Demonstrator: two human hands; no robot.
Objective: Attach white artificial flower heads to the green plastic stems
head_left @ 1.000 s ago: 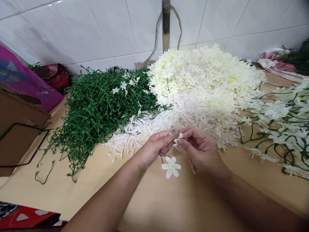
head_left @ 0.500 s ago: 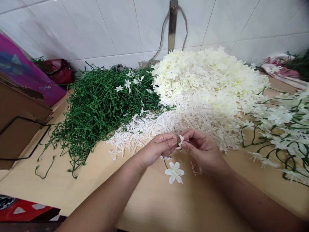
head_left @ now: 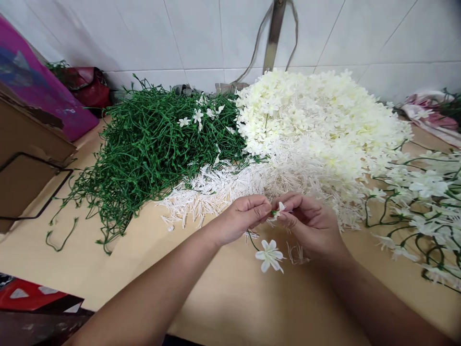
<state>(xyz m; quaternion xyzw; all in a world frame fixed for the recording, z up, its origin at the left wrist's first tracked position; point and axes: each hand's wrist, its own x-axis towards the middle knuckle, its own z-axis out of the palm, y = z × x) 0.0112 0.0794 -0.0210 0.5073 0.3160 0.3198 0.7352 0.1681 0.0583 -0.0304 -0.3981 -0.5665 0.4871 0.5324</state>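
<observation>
My left hand (head_left: 248, 214) pinches a thin green artificial flower stem (head_left: 253, 241). One end of that stem hangs below the fingers and bears an open white flower (head_left: 269, 256). At its other end a small white blossom (head_left: 280, 210) shows between my two hands. My right hand (head_left: 311, 226) has thumb and fingertips closed on this blossom, and the exact grip is partly hidden by the fingers. Just behind both hands lies a heap of short white stamens (head_left: 230, 185).
A pile of green stems (head_left: 154, 144) lies left, a mound of white blossoms (head_left: 324, 110) at the back, and finished stemmed flowers (head_left: 425, 211) on the right. A cardboard box (head_left: 29, 158) and a purple bag (head_left: 46, 86) stand at the left. Tiled wall (head_left: 201, 38) closes the back.
The view has shifted a little, so things sit slightly further right and higher. Both hands keep their pinch on the stem and blossom, and the hanging flower has turned slightly.
</observation>
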